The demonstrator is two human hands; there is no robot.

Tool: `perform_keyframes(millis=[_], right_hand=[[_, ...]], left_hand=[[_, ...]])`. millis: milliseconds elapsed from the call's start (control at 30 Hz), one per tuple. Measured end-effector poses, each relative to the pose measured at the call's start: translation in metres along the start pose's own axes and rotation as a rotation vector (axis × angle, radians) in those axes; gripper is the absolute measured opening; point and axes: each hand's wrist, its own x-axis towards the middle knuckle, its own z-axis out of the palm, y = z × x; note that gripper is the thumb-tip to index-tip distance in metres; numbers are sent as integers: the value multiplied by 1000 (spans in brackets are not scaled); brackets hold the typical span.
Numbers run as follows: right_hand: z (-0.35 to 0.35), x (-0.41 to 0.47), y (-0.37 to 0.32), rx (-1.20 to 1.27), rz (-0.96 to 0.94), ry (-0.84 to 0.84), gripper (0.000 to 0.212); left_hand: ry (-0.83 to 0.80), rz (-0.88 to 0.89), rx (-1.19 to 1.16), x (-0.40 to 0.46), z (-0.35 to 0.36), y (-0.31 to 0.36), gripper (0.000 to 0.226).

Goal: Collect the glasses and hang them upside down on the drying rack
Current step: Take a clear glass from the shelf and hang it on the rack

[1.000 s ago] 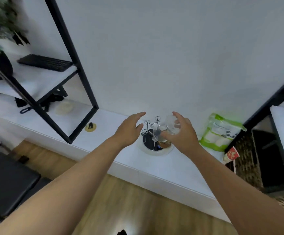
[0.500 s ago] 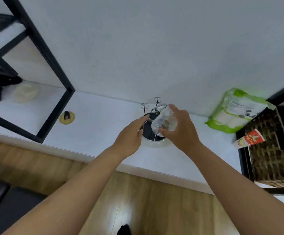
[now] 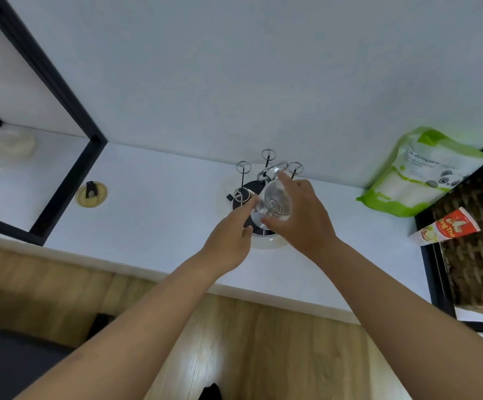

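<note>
A clear glass (image 3: 273, 204) is tilted over the drying rack, held in my right hand (image 3: 303, 223) with the index finger stretched along its top. The drying rack (image 3: 267, 168) has thin metal prongs with ring tips rising from a dark round base on a white saucer on the white counter (image 3: 162, 209). My left hand (image 3: 230, 238) reaches in from the left, its fingertips touching the rack's near-left prong and the glass's edge; it holds nothing that I can see. The rack's base is largely hidden behind the glass and hands.
A green-and-white pouch (image 3: 425, 174) leans on the wall at right, with a red-orange packet (image 3: 448, 229) and a woven basket (image 3: 476, 249) beside it. A black metal shelf frame (image 3: 61, 134) stands at left, near a small yellow disc (image 3: 91, 193). Wooden floor lies below the counter.
The view has shifted closer and to the right. My right hand has lowered the glass over the rack, and my left hand has moved in until it touches the rack.
</note>
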Motion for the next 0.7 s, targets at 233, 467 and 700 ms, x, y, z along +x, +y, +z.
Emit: perform_keyframes(millis=[233,467,700], right_hand=[[15,2,5,-83,-57,-12,93],[33,12,20,-204,-105,27,90],[46,16,32,-290,-131,-10,93]], left_hand=[[-36,-29,-89,8,10,-10,65],[-57,-76,-90,22,14,-33,61],[-65,-81,-88,28,20,-43,60]])
